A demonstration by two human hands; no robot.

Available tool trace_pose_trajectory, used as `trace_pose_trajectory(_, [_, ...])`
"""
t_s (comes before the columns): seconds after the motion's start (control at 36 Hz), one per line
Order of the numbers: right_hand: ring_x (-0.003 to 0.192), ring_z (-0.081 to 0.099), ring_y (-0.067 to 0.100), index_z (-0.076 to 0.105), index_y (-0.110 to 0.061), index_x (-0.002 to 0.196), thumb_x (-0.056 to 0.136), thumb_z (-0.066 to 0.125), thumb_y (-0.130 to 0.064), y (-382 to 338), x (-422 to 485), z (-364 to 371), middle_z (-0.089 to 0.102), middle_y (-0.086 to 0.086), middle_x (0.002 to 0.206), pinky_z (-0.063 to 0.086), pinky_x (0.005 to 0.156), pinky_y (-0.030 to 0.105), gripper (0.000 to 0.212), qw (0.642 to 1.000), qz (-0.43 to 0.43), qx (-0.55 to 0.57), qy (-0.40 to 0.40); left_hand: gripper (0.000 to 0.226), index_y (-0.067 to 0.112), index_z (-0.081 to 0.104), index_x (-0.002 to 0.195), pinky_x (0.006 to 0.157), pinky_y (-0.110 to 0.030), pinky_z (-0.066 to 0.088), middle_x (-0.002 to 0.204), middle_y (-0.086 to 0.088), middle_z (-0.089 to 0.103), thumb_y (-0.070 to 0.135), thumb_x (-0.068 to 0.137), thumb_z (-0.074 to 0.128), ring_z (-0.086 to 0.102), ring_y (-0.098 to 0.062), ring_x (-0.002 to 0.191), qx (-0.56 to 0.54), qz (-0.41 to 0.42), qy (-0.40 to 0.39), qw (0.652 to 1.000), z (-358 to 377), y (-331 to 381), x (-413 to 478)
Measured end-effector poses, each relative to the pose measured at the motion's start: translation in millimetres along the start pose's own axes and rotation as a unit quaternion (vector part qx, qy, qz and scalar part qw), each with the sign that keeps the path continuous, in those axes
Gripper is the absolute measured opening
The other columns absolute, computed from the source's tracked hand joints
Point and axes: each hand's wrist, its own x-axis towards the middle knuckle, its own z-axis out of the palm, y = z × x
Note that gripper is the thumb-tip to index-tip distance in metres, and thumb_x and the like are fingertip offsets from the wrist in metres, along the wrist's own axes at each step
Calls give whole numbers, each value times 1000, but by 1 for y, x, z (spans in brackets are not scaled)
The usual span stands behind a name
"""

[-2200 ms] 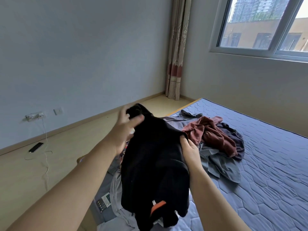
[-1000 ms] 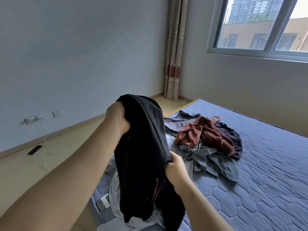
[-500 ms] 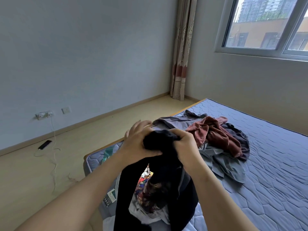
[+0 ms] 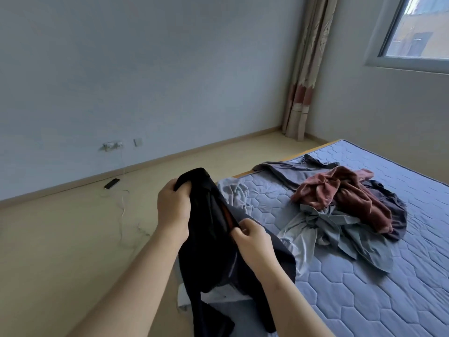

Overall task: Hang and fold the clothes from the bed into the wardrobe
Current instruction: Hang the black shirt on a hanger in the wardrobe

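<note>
While two hands (image 4: 209, 222) grip one black garment (image 4: 209, 251) | bed (image 4: 388, 300): one clothes heap (image 4: 345, 210)

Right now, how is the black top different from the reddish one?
The black top is held up in the air by the left hand and the right hand; the reddish top lies on the bed. The black top hangs down long; the reddish top is crumpled in a pile, touched by no hand. Neither is folded yet.
</note>
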Motion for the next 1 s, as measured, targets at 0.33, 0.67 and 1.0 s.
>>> trace_pose_trajectory(0.33, [54,32,10,35,-16,65,97,41,-23,-37,-47,55,36,-6,59,26,52,24,33,986,27,163,25,10,12,53,84,71,-38,42,85,-9,53,21,87,57,50,-21,78,47,0,40,998,-97,7,-41])
trace_pose_trajectory(0.67, [59,39,16,50,-6,70,95,49,-27,-51,-168,87,42,1,60,31,58,29,33,979,37,194,-51,12,34,63,88,72,-28,50,93,6,68,27,91,54,63,-12,88,99,-41,-6,994,-210,7,-144])
trace_pose_trajectory(1.0, [66,48,18,61,-8,81,94,53,-29,-81,-248,120,48,5,67,37,64,29,26,952,-19,147,-268,13,13,63,75,62,-25,41,64,6,60,15,84,54,57,-7,60,161,-64,63,983,-316,17,-231])
